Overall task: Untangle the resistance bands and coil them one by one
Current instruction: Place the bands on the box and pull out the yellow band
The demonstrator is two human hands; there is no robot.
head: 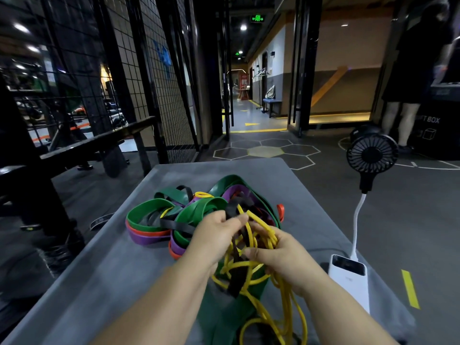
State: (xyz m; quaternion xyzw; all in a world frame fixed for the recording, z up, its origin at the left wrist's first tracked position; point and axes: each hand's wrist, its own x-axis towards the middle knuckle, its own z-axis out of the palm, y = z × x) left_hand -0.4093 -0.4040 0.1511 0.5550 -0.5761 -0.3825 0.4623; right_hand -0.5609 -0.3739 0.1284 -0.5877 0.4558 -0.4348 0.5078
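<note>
A tangled heap of resistance bands lies on the grey padded bench (104, 275): wide green bands (149, 207), purple bands (146, 239), orange-red bands (280, 210) and black straps (174, 224). Thin yellow tube bands (286, 305) run from the heap toward me, wound around a black strap (236, 280). My left hand (214, 235) pinches a yellow loop and a black strap near the heap's middle. My right hand (278, 255) grips a bunch of yellow loops just to the right. A wide dark green band (221, 317) lies beneath the yellow tubes.
A white power bank (348, 277) rests at the bench's right edge, cabled to a black fan (372, 155). A black bench and wire cage wall (104, 143) stand to the left. A person (408, 83) stands at the far right by a black box (433, 130).
</note>
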